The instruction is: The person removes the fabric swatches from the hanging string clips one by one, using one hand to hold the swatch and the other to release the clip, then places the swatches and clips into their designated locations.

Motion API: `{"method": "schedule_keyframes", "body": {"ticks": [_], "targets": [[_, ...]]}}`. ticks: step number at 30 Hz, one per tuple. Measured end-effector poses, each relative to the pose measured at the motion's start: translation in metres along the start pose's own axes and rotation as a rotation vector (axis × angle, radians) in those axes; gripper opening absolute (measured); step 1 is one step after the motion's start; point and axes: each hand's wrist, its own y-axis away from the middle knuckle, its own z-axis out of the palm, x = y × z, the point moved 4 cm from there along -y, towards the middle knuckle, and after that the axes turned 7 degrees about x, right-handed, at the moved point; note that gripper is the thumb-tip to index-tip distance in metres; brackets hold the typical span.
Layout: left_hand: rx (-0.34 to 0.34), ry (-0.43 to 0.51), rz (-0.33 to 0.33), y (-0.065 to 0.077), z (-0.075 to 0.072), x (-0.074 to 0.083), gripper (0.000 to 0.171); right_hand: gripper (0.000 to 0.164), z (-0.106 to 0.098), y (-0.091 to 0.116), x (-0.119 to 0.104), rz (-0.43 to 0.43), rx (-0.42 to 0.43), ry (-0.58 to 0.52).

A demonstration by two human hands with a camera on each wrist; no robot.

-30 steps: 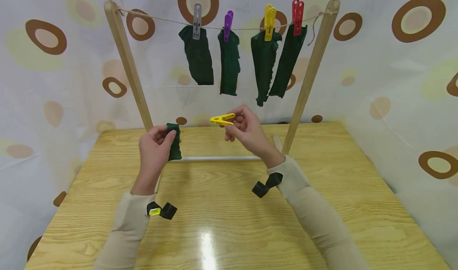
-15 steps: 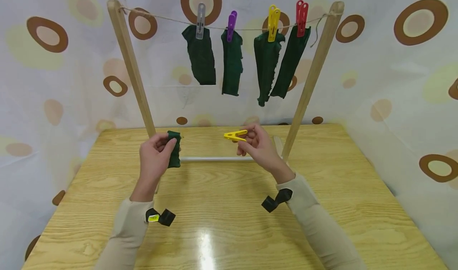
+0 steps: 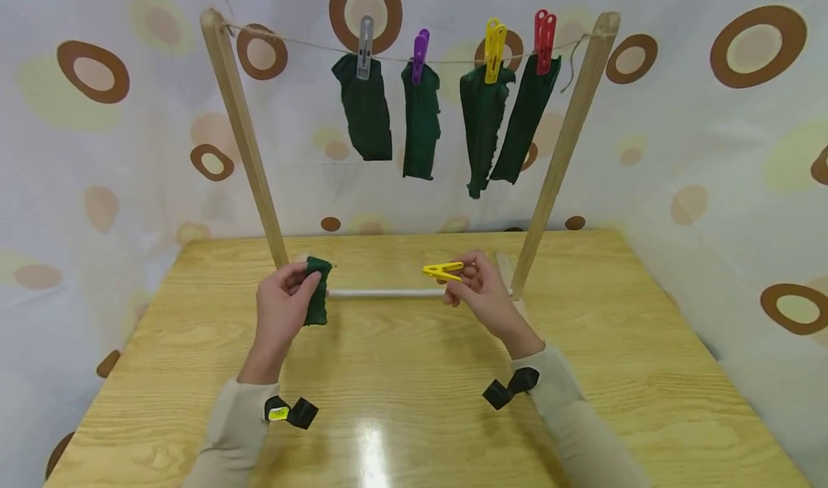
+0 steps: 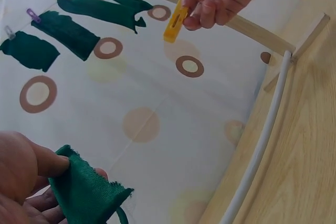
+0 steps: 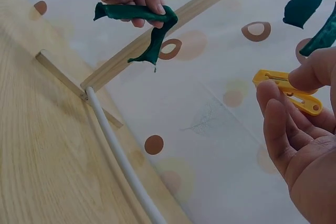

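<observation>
A small dark green cloth (image 3: 316,294) hangs from my left hand (image 3: 282,305), pinched between thumb and fingers near the left post. In the right wrist view the cloth (image 5: 152,43) drapes folded over those fingers. My right hand (image 3: 486,297) holds a yellow clothespin (image 3: 443,270) by its handle ends, its nose pointing left. Above both hands, several green cloths hang from a string (image 3: 297,40). A grey clothespin (image 3: 365,46), a purple clothespin (image 3: 420,55), another yellow clothespin (image 3: 494,49) and a red clothespin (image 3: 545,41) clip them there.
Two wooden posts, the left post (image 3: 244,136) and the right post (image 3: 566,143), carry the string. A white rod (image 3: 388,293) joins them low down, over the wooden table (image 3: 414,387). Behind stands a patterned backdrop (image 3: 401,208).
My right hand has come down and to the right with the yellow clothespin. My left hand has lowered a little with the green cloth. The view has shifted slightly.
</observation>
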Motion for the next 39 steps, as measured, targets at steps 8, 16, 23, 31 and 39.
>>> {"method": "schedule_keyframes", "body": {"ticks": [8,16,23,31,39], "targets": [[-0.012,-0.03,-0.089,0.004,-0.003,-0.017,0.029,0.026,-0.016,0.017,0.025,0.048,0.04,0.013],[-0.038,-0.058,-0.161,0.003,-0.009,-0.04,0.034,0.029,-0.045,0.031,0.037,0.082,0.108,0.078],[-0.093,-0.089,-0.191,0.006,-0.013,-0.057,0.036,0.029,-0.062,0.045,0.049,0.12,0.129,0.114],[-0.099,-0.112,-0.214,0.008,-0.02,-0.071,0.036,0.03,-0.068,0.05,0.064,0.155,0.085,0.136],[-0.181,-0.206,-0.226,0.019,-0.02,-0.086,0.039,0.03,-0.076,0.06,0.075,0.204,0.003,0.208]]}}
